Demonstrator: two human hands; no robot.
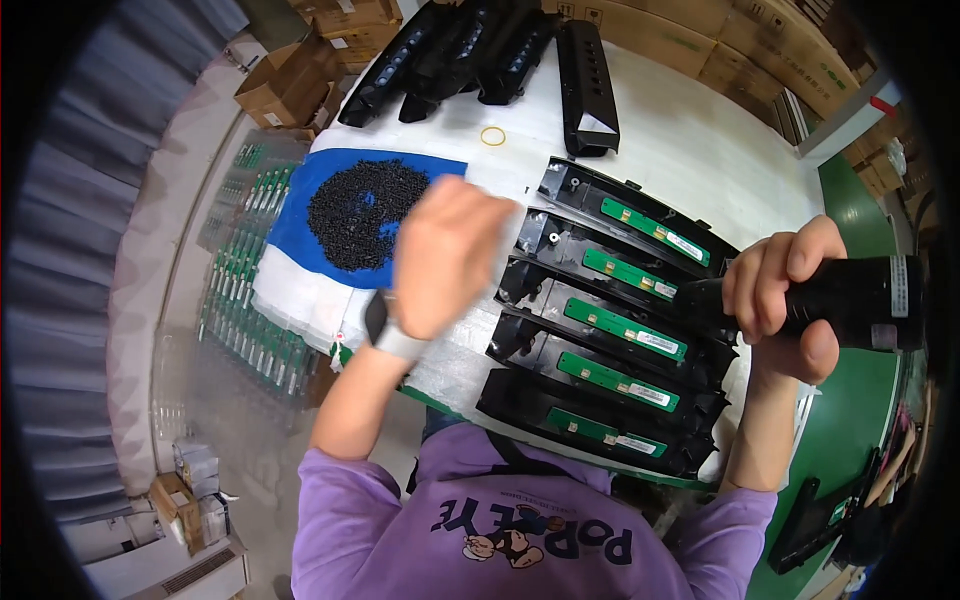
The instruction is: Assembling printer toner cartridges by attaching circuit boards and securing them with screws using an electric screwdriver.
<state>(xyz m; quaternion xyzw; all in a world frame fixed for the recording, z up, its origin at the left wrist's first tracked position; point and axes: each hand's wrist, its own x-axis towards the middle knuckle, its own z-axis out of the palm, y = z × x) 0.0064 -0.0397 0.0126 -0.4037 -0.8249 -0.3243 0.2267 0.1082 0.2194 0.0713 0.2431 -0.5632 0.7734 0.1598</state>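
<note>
My right hand (775,290) is wrapped round a black electric screwdriver (855,300), held nearly level with its narrow end pointing left over the black plastic housings. Several of these long housings (540,225) lie side by side on the table, each with a green circuit board (625,330) along its inside. My left hand (452,255), blurred by motion, is curled closed between the housings and a pile of small black screws (350,215); its fingertips are hidden, so what it holds does not show. The screws are heaped on a blue sheet (300,245).
More black housings (590,90) lie at the table's far side, near a yellow rubber band (493,136). Clear trays of green circuit boards (235,270) stand left of the table. Cardboard boxes (690,40) line the back, and a white post (845,120) rises at the right.
</note>
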